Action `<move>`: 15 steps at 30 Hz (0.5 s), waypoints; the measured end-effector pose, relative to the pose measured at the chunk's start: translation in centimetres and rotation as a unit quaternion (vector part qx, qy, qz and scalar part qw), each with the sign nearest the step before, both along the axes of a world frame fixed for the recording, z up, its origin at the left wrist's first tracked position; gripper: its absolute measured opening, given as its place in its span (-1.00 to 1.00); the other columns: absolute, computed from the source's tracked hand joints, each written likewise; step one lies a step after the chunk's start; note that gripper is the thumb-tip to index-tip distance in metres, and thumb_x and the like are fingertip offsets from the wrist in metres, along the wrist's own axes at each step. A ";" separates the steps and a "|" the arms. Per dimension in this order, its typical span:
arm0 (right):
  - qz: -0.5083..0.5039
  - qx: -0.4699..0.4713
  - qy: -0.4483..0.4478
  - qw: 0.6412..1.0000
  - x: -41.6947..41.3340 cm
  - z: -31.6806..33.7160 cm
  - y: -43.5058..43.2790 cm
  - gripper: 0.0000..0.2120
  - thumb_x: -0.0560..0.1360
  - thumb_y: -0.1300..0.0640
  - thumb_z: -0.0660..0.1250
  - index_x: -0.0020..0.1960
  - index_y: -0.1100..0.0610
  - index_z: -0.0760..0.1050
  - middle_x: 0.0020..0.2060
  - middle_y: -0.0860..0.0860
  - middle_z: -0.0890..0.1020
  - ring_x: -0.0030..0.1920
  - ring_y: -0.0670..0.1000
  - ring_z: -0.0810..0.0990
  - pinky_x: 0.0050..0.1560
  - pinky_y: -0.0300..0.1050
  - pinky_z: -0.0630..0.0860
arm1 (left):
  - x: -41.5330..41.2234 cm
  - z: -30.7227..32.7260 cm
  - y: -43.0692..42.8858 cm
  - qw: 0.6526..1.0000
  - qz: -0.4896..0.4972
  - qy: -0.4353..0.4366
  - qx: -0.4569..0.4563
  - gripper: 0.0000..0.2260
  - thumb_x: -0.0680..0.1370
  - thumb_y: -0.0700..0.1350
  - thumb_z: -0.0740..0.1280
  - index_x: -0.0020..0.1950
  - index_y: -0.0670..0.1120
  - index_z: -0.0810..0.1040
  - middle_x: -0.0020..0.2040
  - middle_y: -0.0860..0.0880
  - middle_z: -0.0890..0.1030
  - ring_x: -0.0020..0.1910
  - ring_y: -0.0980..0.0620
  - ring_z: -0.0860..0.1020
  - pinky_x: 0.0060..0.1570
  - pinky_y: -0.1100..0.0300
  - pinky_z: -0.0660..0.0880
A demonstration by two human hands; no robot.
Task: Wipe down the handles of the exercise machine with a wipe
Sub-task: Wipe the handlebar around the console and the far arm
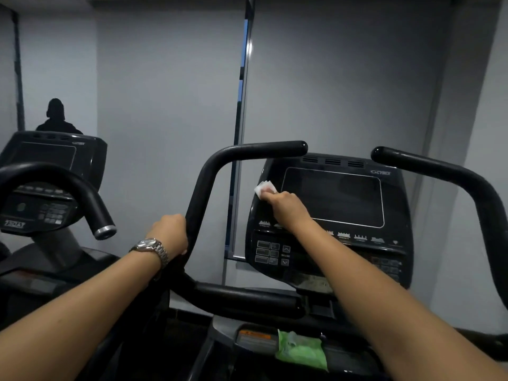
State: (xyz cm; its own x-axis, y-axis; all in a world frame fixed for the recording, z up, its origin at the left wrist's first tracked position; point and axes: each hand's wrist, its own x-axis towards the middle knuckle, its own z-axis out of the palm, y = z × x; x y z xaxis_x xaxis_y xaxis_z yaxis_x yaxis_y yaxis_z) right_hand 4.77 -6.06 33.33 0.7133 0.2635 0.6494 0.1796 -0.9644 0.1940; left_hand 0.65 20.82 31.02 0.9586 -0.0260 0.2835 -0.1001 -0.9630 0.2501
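Note:
The black exercise machine has a left handle (242,151) that curves up and bends right, and a right handle (445,171) mirroring it. My left hand (170,232), with a metal watch on its wrist, grips the upright part of the left handle. My right hand (286,206) holds a small white wipe (264,187) and presses it against the upper left edge of the console (398,204), beside the dark screen. The wipe touches the console housing, not a handle.
A green wipes pack (301,350) lies on the machine's lower shelf. A lower horizontal bar (247,299) crosses below the console. A second machine (46,188) with its own curved handle stands at the left. A dark figure (56,116) is seen beyond it. Grey walls lie ahead.

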 end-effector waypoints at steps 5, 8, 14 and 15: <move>0.013 0.010 0.112 0.994 -2.9 -1.8 -1.4 -0.64 0.45 0.39 0.23 0.08 0.00 0.52 -0.07 0.14 0.61 -0.07 0.19 0.58 -0.13 -0.07 0.47 | -0.3 -0.5 0.0 1.000 -0.004 -0.012 -0.025 -0.77 0.40 -0.26 0.42 0.01 -0.24 0.49 0.03 -0.23 0.59 0.04 -0.24 0.57 -0.08 0.06 0.48; 0.036 0.117 0.153 0.981 -4.4 -1.2 -1.3 -0.64 0.41 0.47 0.24 -0.06 0.04 0.59 0.00 0.10 0.64 0.04 0.09 0.62 0.02 -0.06 0.56 | -0.4 -0.7 -0.1 0.999 -0.003 -0.030 -0.036 -0.81 0.44 -0.26 0.36 0.02 -0.23 0.48 0.02 -0.22 0.58 0.03 -0.24 0.56 -0.04 0.03 0.50; 0.068 0.265 0.128 0.953 -8.9 -3.4 -0.3 -0.64 0.39 0.52 0.23 -0.12 0.11 0.61 -0.12 0.05 0.66 -0.05 -0.04 0.64 0.01 -0.14 0.60 | -1.8 -1.7 0.0 0.996 -0.009 -0.075 -0.046 -0.88 0.47 -0.27 0.31 -0.01 -0.24 0.50 -0.04 -0.24 0.59 -0.04 -0.26 0.57 -0.12 0.03 0.48; 0.068 0.276 0.129 0.950 -9.7 -4.1 -0.2 -0.65 0.39 0.51 0.24 -0.13 0.11 0.62 -0.13 0.05 0.67 -0.06 -0.04 0.64 0.02 -0.11 0.61 | -2.2 -1.7 0.0 0.996 -0.013 -0.080 -0.042 -0.89 0.47 -0.28 0.29 -0.02 -0.25 0.51 -0.05 -0.24 0.59 -0.05 -0.27 0.57 -0.12 0.03 0.48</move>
